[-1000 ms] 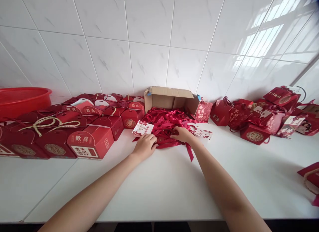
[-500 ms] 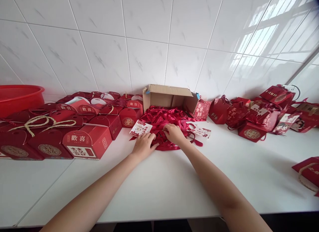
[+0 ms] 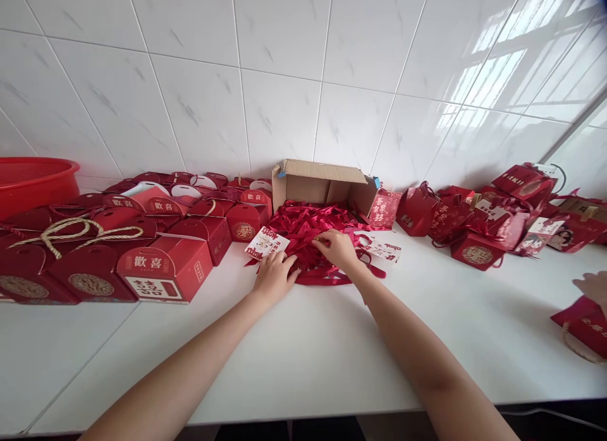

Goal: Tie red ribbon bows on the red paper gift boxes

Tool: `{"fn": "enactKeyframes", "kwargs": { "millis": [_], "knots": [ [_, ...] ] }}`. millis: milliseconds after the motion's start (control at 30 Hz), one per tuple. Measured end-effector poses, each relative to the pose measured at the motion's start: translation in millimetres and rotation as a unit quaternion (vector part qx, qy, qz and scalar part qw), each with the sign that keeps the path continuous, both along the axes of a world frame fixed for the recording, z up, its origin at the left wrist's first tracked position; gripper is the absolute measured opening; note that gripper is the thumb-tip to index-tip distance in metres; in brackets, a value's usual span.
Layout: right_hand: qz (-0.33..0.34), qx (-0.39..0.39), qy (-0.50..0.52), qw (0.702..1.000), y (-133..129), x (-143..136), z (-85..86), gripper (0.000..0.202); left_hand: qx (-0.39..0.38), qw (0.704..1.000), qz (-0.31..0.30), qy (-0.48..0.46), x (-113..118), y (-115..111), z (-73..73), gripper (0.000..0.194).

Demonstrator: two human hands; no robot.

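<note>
A tangled heap of dark red satin ribbons (image 3: pixel 315 218) spills from a cardboard box lying on its side. My left hand (image 3: pixel 275 275) lies at the heap's near left edge, fingers spread and thumb apart. Its fingertips touch the ribbons beside a white card with red print (image 3: pixel 268 243). Over the middle of the heap, my right hand (image 3: pixel 336 248) pinches a red ribbon between thumb and fingers. A second printed card (image 3: pixel 385 249) sits at the right edge of the ribbons.
The cardboard box (image 3: pixel 327 170) stands against the tiled wall. Rows of red gift boxes (image 3: pixel 164 267) fill the left, with a red basin (image 3: pixel 40 182) behind. More red boxes (image 3: pixel 478 251) pile up on the right. Another person's hand (image 3: pixel 592 286) rests on a red box at the right edge.
My right hand has lifted slightly and moved a little to the right with the ribbon. My left hand has hardly moved. Another person's hand has come in at the right edge.
</note>
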State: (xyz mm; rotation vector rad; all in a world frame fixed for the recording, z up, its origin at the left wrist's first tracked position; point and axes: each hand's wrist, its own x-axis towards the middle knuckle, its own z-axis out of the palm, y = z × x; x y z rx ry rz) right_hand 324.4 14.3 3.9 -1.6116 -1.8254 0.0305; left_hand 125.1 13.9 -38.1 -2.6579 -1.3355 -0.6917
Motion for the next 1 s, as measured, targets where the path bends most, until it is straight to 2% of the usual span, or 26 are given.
{"fn": "enactKeyframes", "kwargs": {
  "millis": [100,233,367,500,567,667,700,767,800,867,1000],
  "knots": [
    [-0.028,0.049,0.073,0.996,-2,15,20.0,0.023,-0.003,1.0,-0.008,-0.002,-2,2,0.4,0.027],
    [-0.055,0.113,0.152,0.98,-15,34,55.1,0.03,-0.006,1.0,-0.018,-0.009,-5,3,1.6,0.024],
    [-0.054,0.156,0.206,0.965,-42,46,88.0,0.033,-0.008,1.0,-0.023,-0.019,-5,1,2.7,0.022],
    [-0.021,0.17,0.277,0.946,-69,54,109.1,0.029,-0.007,0.999,-0.029,-0.037,-5,-1,2.8,0.021],
    [-0.005,0.118,0.27,0.956,-75,56,112.6,0.028,-0.004,0.998,-0.03,-0.048,-5,-2,2.8,0.021],
    [-0.025,0.018,0.213,0.976,-72,56,107.8,0.027,0.007,0.997,-0.032,-0.067,-4,-3,4.3,0.021],
    [-0.03,-0.002,0.199,0.98,-69,54,104.4,0.031,0.012,0.996,-0.033,-0.076,-4,-3,5.4,0.022],
    [-0.014,-0.019,0.145,0.989,-63,45,96.8,0.056,0.028,0.994,-0.034,-0.1,-3,-4,8.4,0.029],
    [0.01,-0.02,0.102,0.995,-61,39,93.3,0.064,0.038,0.992,-0.035,-0.115,-3,-6,10.3,0.033],
    [0.062,0.003,-0.001,0.998,-60,25,87.6,0.063,0.06,0.987,-0.04,-0.144,-4,-9,14.4,0.038],
    [0.152,0.111,-0.149,0.971,-60,-4,77.7,0.027,0.121,0.968,-0.053,-0.214,-6,-26,23.5,0.048]
  ]
}}
